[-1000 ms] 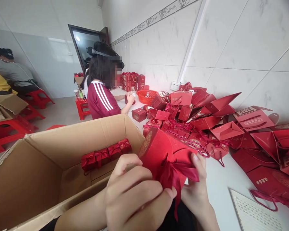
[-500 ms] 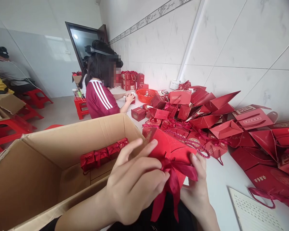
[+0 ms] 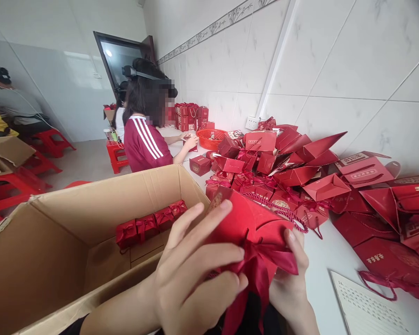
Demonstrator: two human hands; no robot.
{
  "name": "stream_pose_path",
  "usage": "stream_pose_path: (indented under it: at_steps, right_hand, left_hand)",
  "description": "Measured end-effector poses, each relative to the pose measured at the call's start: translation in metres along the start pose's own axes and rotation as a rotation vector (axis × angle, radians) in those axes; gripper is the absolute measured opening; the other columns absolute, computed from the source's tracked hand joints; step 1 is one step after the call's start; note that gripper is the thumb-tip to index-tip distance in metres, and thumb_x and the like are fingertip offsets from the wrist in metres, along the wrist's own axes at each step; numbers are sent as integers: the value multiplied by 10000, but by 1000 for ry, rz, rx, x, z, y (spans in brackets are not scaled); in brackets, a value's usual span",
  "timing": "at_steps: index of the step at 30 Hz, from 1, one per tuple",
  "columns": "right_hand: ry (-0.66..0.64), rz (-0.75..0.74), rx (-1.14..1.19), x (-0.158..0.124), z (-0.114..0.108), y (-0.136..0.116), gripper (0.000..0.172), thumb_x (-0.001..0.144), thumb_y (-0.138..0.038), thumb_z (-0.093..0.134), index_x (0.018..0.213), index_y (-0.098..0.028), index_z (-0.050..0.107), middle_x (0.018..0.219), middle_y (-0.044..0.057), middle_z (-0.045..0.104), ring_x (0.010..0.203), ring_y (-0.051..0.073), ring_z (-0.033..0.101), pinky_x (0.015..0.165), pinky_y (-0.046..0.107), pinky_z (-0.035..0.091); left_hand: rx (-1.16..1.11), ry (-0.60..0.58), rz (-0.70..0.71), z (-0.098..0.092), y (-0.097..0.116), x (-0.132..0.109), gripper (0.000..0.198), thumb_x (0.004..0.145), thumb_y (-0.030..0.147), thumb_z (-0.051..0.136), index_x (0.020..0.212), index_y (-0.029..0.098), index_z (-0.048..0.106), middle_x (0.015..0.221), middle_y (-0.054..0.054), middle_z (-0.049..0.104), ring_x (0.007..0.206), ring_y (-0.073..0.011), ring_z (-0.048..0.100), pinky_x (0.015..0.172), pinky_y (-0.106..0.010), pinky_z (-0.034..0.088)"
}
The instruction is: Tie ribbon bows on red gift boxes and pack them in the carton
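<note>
A red gift box [image 3: 249, 216] with a twisted cord handle [image 3: 279, 207] is held up in front of me, tilted. My right hand [image 3: 293, 265] grips its right side, the thumb lying on the front face. A dark red satin ribbon bow [image 3: 260, 256] is tied on that face, its tails hanging down. My left hand [image 3: 199, 270] reaches across from the left, thumb and a bent finger closed at the bow's left loop, which they partly hide. Two other fingers stretch over the box's left part.
To the left stands an open cardboard carton [image 3: 150, 186] with a row of ribboned red boxes [image 3: 148, 228] inside. Red boxes [image 3: 261, 163] pile up along the wall. A handwritten notebook [image 3: 366, 302] lies at right. Beyond sit a co-worker [image 3: 146, 139] and an orange basket [image 3: 211, 138].
The gift box and both hands have shifted slightly right and down. My left fingers have moved a little along the bow, and its right loop sits further right.
</note>
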State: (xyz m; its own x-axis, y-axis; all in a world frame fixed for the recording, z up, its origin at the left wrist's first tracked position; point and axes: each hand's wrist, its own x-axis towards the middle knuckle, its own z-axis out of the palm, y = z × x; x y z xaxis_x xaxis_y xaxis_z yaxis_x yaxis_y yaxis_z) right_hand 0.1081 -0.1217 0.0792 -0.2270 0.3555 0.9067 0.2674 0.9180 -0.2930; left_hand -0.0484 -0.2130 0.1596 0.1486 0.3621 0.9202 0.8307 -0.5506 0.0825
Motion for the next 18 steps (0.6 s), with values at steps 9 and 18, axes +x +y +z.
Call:
stream_pose_path:
  at_steps: [9,18]
  right_hand:
    - [-4,-8,14,0,-5,-3,849,754,-143,649,1436,-361,194,1228,91,399,1149,275,443,848,456,481]
    - [-34,-2,28,3,-4,-7,828,778,-141,644,1431,-374,193,1272,95,395,1157,274,456,860,469,471]
  left_hand:
    - [15,64,-94,-3,23,2,181,727,70,654,632,211,590,556,76,658,440,-62,539,508,-238,493]
    - [34,93,-100,-3,25,-6,216,749,66,655,599,189,560,561,67,670,467,-80,548,530,-290,509]
